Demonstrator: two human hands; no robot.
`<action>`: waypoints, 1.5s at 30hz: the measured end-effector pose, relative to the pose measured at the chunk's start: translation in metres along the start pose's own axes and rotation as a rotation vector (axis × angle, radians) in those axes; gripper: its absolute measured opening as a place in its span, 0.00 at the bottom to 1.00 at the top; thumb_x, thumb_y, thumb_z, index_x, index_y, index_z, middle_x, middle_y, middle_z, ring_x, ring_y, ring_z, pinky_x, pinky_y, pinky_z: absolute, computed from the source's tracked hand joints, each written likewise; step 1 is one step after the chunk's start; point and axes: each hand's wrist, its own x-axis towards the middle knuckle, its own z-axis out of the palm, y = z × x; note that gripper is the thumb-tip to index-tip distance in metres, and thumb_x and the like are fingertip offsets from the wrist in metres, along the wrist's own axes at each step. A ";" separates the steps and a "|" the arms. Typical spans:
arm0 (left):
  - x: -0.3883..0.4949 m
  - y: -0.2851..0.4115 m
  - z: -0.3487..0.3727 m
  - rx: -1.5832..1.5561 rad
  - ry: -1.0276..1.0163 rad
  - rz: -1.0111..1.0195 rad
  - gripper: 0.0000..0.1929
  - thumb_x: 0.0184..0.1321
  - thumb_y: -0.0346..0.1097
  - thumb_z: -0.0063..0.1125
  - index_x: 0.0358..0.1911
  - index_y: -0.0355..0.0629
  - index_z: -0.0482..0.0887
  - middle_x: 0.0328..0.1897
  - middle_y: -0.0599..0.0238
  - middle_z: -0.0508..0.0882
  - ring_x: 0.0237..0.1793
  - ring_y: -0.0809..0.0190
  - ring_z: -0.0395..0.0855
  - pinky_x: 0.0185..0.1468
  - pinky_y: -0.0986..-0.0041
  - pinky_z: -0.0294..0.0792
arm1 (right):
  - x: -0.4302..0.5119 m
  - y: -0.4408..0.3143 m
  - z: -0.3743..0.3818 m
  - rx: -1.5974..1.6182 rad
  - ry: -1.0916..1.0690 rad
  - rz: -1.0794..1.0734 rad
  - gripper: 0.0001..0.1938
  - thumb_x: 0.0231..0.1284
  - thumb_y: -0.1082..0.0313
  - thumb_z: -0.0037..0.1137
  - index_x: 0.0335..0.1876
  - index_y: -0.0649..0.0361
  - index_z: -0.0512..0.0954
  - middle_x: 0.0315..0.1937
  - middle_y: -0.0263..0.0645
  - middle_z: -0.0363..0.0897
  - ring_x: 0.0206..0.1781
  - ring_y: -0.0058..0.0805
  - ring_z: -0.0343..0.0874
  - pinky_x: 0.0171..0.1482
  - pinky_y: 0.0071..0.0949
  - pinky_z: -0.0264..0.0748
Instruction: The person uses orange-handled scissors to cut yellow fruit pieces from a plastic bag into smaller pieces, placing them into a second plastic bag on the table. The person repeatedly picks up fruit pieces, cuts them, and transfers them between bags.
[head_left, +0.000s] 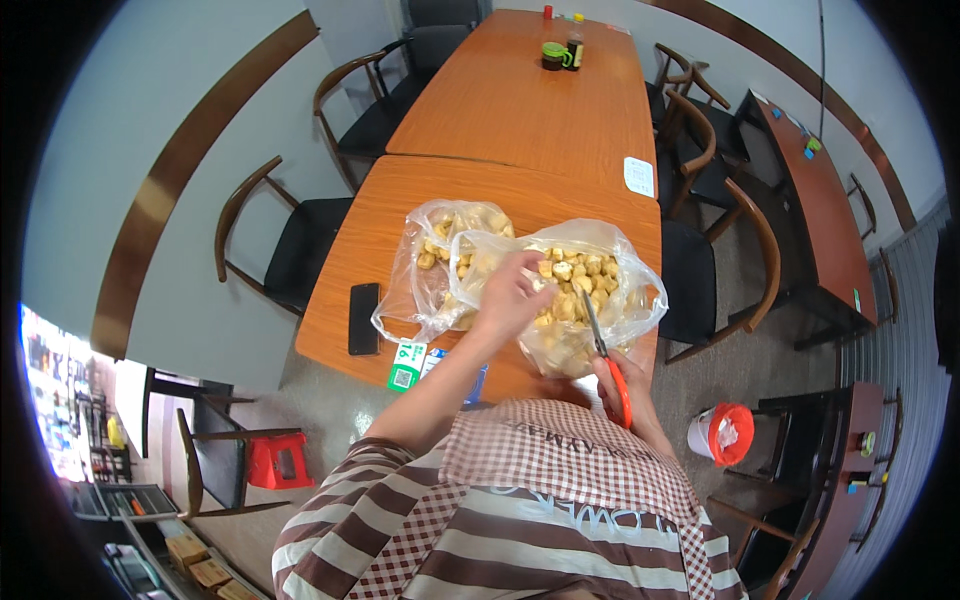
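Two clear plastic bags of small golden fried tofu-like pieces lie on the wooden table. My left hand (516, 294) reaches over the opening of the right plastic bag (626, 311), thumb and fingers bent; whether a piece is between the fingertips cannot be told. My right hand (628, 386) holds red-handled scissors (616, 390) by the grips. Their metal blades point up and away into that bag, with the tips at the golden pieces (571, 285). The left plastic bag (409, 262) touches the right one and holds similar pieces (435, 244).
A black smartphone (364, 319) and a green-and-white card (407, 365) lie at the table's left. Farther back stand a green-lidded jar (553, 57) and a sauce bottle (575, 45). Chairs flank the table (525, 112). A red-lined bin (729, 435) is on the floor at right.
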 end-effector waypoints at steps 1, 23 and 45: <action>0.006 -0.001 -0.013 0.015 0.086 0.035 0.16 0.53 0.28 0.64 0.46 0.41 0.78 0.41 0.68 0.78 0.27 0.73 0.76 0.29 0.81 0.70 | 0.000 0.004 -0.001 -0.004 0.017 -0.027 0.19 0.65 0.50 0.55 0.48 0.60 0.77 0.19 0.27 0.69 0.20 0.14 0.66 0.22 0.17 0.62; 0.083 -0.148 -0.099 1.036 0.139 -0.364 0.39 0.40 0.53 0.69 0.57 0.44 0.72 0.68 0.50 0.63 0.69 0.47 0.58 0.68 0.58 0.57 | 0.009 0.025 -0.012 0.154 -0.043 0.019 0.13 0.66 0.63 0.57 0.49 0.61 0.76 0.22 0.23 0.68 0.22 0.12 0.62 0.23 0.14 0.59; 0.052 -0.178 -0.113 1.009 0.069 -0.065 0.32 0.46 0.52 0.69 0.56 0.49 0.78 0.68 0.52 0.63 0.68 0.48 0.59 0.66 0.58 0.62 | 0.016 0.028 -0.011 0.157 -0.071 -0.011 0.14 0.62 0.62 0.61 0.50 0.58 0.77 0.24 0.25 0.74 0.20 0.11 0.65 0.22 0.14 0.61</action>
